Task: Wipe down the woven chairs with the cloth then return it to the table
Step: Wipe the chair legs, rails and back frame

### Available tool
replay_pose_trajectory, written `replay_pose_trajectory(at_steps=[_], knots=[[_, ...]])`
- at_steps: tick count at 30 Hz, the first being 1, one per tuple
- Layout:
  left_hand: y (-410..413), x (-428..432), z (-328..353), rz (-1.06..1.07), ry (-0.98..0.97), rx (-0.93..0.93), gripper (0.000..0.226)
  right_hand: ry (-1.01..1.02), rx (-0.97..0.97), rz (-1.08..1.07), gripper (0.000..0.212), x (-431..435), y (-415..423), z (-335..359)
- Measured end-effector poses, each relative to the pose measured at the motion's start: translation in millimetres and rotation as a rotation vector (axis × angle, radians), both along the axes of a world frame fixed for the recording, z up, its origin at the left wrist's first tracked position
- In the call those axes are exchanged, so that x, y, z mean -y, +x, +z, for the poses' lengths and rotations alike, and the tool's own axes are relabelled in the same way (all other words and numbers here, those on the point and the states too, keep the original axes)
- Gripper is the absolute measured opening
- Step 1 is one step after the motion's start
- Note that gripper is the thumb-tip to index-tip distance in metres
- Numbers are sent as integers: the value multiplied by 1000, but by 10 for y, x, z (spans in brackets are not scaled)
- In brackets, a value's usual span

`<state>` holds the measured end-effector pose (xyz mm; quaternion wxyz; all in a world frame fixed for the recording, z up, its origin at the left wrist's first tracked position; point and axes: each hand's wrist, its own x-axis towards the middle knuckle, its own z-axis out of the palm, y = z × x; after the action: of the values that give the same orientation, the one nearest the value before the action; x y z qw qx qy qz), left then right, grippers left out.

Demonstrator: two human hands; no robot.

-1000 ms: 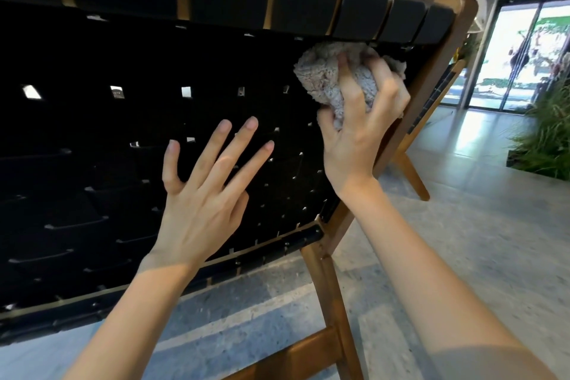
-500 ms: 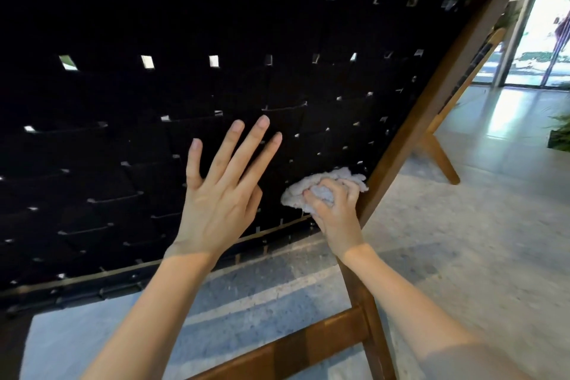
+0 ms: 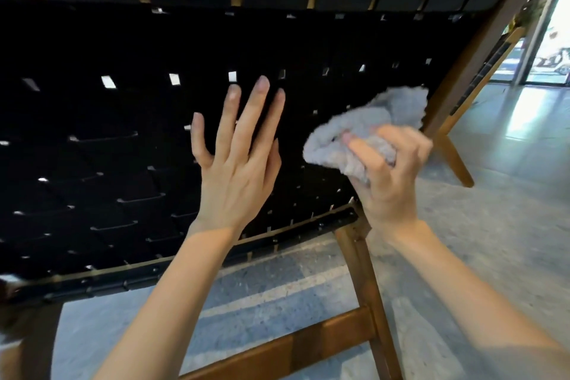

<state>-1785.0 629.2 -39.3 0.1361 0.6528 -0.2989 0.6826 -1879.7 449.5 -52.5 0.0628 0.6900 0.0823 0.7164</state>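
Observation:
The back of a woven chair (image 3: 123,139) fills the view, black straps in a brown wooden frame (image 3: 367,281). My left hand (image 3: 237,170) lies flat against the weave with fingers straight and spread. To its right, my right hand (image 3: 391,176) grips a bunched pale grey fluffy cloth (image 3: 364,123) near the right side of the weave, close to the frame's slanted post. Whether the cloth touches the straps I cannot tell.
A second woven chair (image 3: 475,83) stands behind on the right. Speckled grey floor (image 3: 493,225) spreads right and below. Bright glass doors (image 3: 555,40) are at the far right. A wooden crossbar (image 3: 277,352) runs low between the chair's legs.
My right hand wiped from the top right of the weave down to its lower edge, then rose back to mid-height with the cloth. My left hand stayed flat on the weave.

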Motion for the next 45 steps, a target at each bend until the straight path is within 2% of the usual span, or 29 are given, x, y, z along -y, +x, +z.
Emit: replay_pose_trajectory(at_steps=[2,5,7,9,13,16,18,21,24,31,34,37,40,45], knots=[[-12,-18,27,17,-4,2,58,9,98,9,49,-116,40,304],[-3,-86,30,36,7,7,59,48,125,-16,60,-282,127,544],[22,-118,7,47,15,9,60,96,151,-2,53,-350,180,626],[49,-133,-17,62,16,11,60,134,143,35,37,-381,237,635],[107,-128,-86,82,26,31,62,130,84,47,43,-400,347,496],[137,-119,-164,59,66,25,64,85,67,21,37,-353,424,300],[166,-155,-243,74,102,10,66,68,31,12,43,-318,494,102],[206,-262,-334,110,150,3,68,28,-19,-6,40,-270,585,-218],[196,-345,-378,147,183,-23,66,8,-73,-17,45,-256,667,-569],[157,-473,-377,234,301,-39,69,-165,-282,-75,39,-182,769,-1238],[125,-587,-300,270,367,-49,69,-169,-362,-76,30,-188,768,-1347],[75,-697,-260,292,439,-89,68,-118,-407,-30,31,-214,749,-1405],[2,-724,-229,280,454,-132,71,-92,-431,-17,34,-232,732,-1383],[-173,-693,-175,159,392,-264,73,-17,-576,82,48,-306,554,-1258]])
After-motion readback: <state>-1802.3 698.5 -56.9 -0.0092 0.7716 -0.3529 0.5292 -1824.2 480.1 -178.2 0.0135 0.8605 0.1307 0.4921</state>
